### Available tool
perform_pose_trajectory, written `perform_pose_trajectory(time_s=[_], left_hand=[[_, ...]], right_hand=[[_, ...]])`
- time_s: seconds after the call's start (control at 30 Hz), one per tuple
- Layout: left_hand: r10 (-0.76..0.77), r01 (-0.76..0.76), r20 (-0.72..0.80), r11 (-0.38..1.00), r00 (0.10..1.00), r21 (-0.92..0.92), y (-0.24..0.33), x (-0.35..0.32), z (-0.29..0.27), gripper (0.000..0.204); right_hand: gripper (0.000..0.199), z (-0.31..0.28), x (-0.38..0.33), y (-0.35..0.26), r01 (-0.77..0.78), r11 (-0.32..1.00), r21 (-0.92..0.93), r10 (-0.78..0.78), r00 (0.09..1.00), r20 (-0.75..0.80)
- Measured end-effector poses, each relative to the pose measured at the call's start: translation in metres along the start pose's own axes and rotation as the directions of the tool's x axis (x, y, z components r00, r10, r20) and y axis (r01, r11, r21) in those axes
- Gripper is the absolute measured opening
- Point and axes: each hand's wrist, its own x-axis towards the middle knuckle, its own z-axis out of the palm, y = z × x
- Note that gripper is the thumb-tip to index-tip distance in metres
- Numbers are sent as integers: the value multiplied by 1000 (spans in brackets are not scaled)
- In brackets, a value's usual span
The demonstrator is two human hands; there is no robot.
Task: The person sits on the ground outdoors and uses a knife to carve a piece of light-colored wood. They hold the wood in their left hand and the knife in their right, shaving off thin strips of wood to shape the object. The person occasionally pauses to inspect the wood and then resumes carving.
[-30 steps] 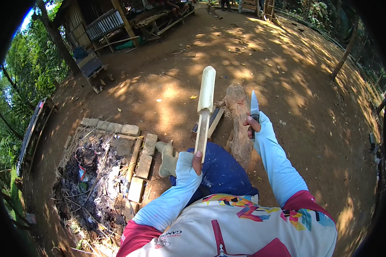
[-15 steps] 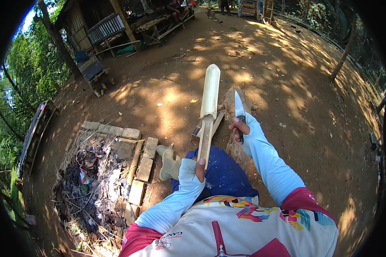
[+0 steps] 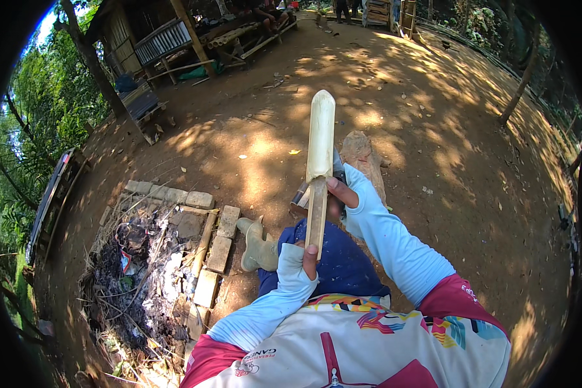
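Nearby, just below the frame's centre, the left hand [image 3: 302,260] grips the narrow lower end of a long, pale, trough-shaped bamboo piece [image 3: 320,142], which points up the middle. The right hand [image 3: 344,193] lays its thumb at the piece's step; its other fingers are mostly hidden, so I cannot tell their hold. At lower left, a brick-edged fire pit [image 3: 219,253] contains grey ash, dry twigs and a red-and-white scrap [image 3: 125,261]. Beyond the right hand lies a thick brown log [image 3: 363,158].

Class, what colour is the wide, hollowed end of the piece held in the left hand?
The hollowed end is pale cream, best seen in the head view.
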Motion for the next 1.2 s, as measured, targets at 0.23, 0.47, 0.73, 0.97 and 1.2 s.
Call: perform_pose_trajectory(time_s=[0.23, 0.47, 0.73, 0.97, 1.2], left_hand=[[50, -53, -50, 997, 997, -59, -2, -4, 7, 44], [29, -28, 15, 998, 999, -65, 7, -3, 6, 44], [63, -62, 67, 998, 996, -17, 3, -2, 3, 38], [98, -96, 64, 995, 993, -27, 5, -3, 4, 33], [15, -16, 190, 1000, 982, 4, 8, -1, -1, 33]], right_hand=[[58, 3, -2, -4, -14, 1000, 5, 14, 1000, -19], [57, -1, -1, 0, -1, 1000, 19, 1, 1000, -9], [51, 0, -2, -1, -52, 997, 55, 54, 998, -27], [42, -3, -3, 3, -67, 996, 61, 69, 997, -31], [39, -7, -4, 7, -52, 997, 50, 56, 996, -63]])
